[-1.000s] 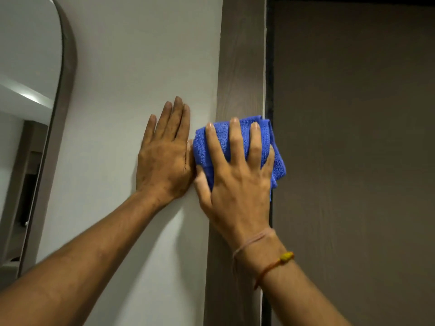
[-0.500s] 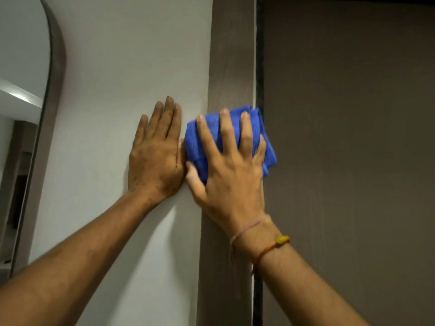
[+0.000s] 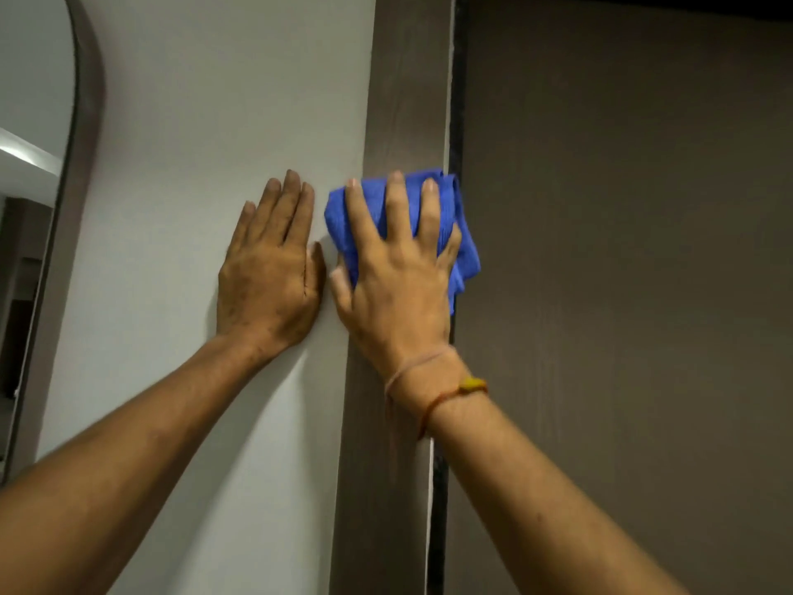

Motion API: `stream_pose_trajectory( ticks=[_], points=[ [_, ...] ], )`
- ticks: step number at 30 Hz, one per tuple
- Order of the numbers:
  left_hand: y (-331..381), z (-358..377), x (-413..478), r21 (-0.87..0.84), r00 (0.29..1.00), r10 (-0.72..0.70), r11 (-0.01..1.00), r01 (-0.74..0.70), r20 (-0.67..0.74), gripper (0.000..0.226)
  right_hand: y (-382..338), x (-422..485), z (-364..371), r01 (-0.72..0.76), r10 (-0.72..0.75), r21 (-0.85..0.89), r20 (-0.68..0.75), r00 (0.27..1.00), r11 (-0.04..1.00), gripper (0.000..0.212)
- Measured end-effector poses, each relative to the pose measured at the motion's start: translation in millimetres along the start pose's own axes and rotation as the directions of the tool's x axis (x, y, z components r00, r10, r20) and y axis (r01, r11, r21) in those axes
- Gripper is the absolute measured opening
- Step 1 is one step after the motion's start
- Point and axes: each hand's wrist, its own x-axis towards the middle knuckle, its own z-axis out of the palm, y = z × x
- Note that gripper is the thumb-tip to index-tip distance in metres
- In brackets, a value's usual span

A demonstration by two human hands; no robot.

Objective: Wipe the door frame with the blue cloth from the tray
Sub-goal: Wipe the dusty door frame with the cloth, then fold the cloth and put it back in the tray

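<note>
Cloth [image 3: 459, 251] was blue, bunched, pressed flat against the frame [image 3: 407, 100] by the right hand [image 3: 394, 285]. Fingers [image 3: 394, 208] were splayed over the cloth, palm down on it: a flat press, not a clenched fist, with the cloth pinned under the hand. Cloth covered the full width of the frame at that height; its left edge overlapped the frame's left edge onto the wall [image 3: 214, 122], and its right corner hung past the frame's right edge over the dark gap toward the door [image 3: 622, 294].

Left hand [image 3: 268, 272] lay just left of the frame, flat on the wall, fingers straight and together, holding nothing. Its thumb sat just beside the right thumb; whether they touched was not clear.

Frame was a brown wood-grain vertical strip, running top to bottom of view. Door, right of the frame, was a similar brown, flat panel. Wall left of the frame was pale grey.

Right wrist, below the cloth on the frame line, carried 2 thread bands [image 3: 433, 380], 1 pale, 1 orange with a yellow bead.

Mirror [image 3: 38, 122] with a curved dark border was well left of the frame, at the view's edge.
</note>
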Motion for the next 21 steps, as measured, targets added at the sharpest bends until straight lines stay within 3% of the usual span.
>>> stream_pose_trajectory(
  ticks=[4,7,9,11,13,14,17,20,21],
  points=[
    [9,-18,2,-0.037,0.997,-0.063,0.997,0.064,0.038,0.052,-8,-64,-9,-0.012,0.0,0.142,0.081,0.997,0.99,0.068],
    [32,-45,-13,-0.202,0.974,-0.206,0.954,0.221,0.091,0.045,0,-100,-30,-0.079,0.007,0.355,0.2,0.98,0.932,0.064],
    [57,-67,-42,-0.374,0.943,-0.317,0.866,0.333,0.105,0.039,10,-122,-51,-0.235,0.151,0.524,0.198,0.968,0.818,0.062],
    [93,-89,-81,-0.579,0.888,-0.353,0.674,0.46,0.295,0.039,24,-140,-75,-0.316,0.289,0.585,0.143,0.947,0.747,0.059],
    [138,-108,-115,-0.7,0.787,-0.175,0.375,0.608,0.591,0.046,40,-165,-97,-0.31,0.297,0.556,0.117,0.948,0.771,0.059],
    [161,-112,-131,-0.699,0.735,-0.048,0.272,0.661,0.676,0.044,48,-182,-109,-0.305,0.282,0.533,0.127,0.951,0.789,0.06],
    [217,-110,-174,-0.665,0.66,0.095,0.162,0.729,0.746,0.024,76,-236,-145,-0.393,0.294,0.459,0.274,0.916,0.797,0.071],
    [269,-103,-217,-0.526,0.502,0.205,0.078,0.847,0.84,0.012,109,-296,-190,-0.609,0.409,0.339,0.502,0.762,0.717,0.093],
    [292,-103,-235,-0.448,0.416,0.269,0.07,0.891,0.869,0.013,122,-324,-211,-0.678,0.465,0.263,0.558,0.687,0.686,0.098]
  ],
)
